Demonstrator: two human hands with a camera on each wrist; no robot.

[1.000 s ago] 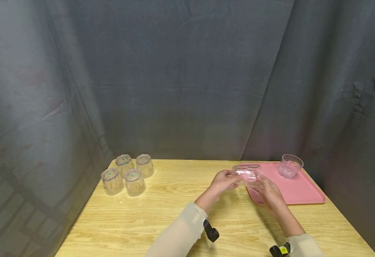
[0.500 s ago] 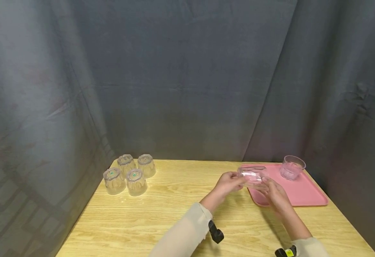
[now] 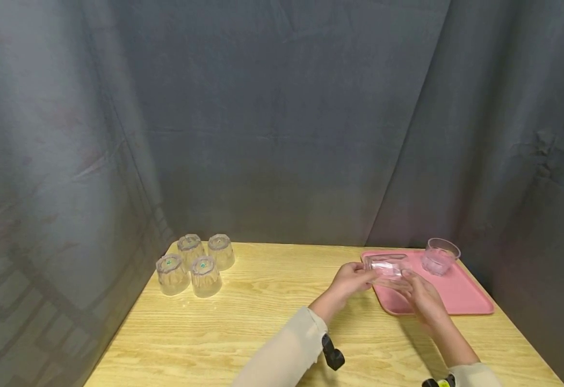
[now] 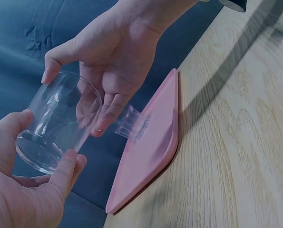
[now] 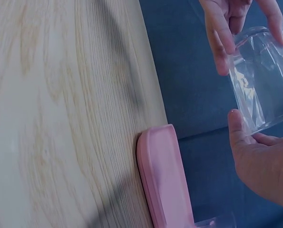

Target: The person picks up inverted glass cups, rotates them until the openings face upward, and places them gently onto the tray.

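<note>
A clear faceted drinking glass (image 3: 386, 270) is held on its side in the air, over the left part of a pink tray (image 3: 461, 298). My left hand (image 3: 351, 280) pinches it at the thick base end, thumb and fingers on opposite sides. At the rim end, my right hand (image 3: 426, 299) grips it between thumb and fingers. The left wrist view shows the glass (image 4: 60, 121) between both hands, with nothing visible inside. Another clear glass (image 3: 439, 262) stands upright, mouth up, near the tray's back right corner.
Several clear glasses (image 3: 205, 279) stand upside down in a cluster at the table's back left. Grey curtains (image 3: 272, 134) enclose the wooden table (image 3: 262, 312) at the back and sides. Each wrist carries a black camera mount (image 3: 332, 353).
Both hands have shifted a little to the right, carrying the glass farther over the tray. Their hold looks the same. The view has moved slightly; the other glasses and tray stay put.
</note>
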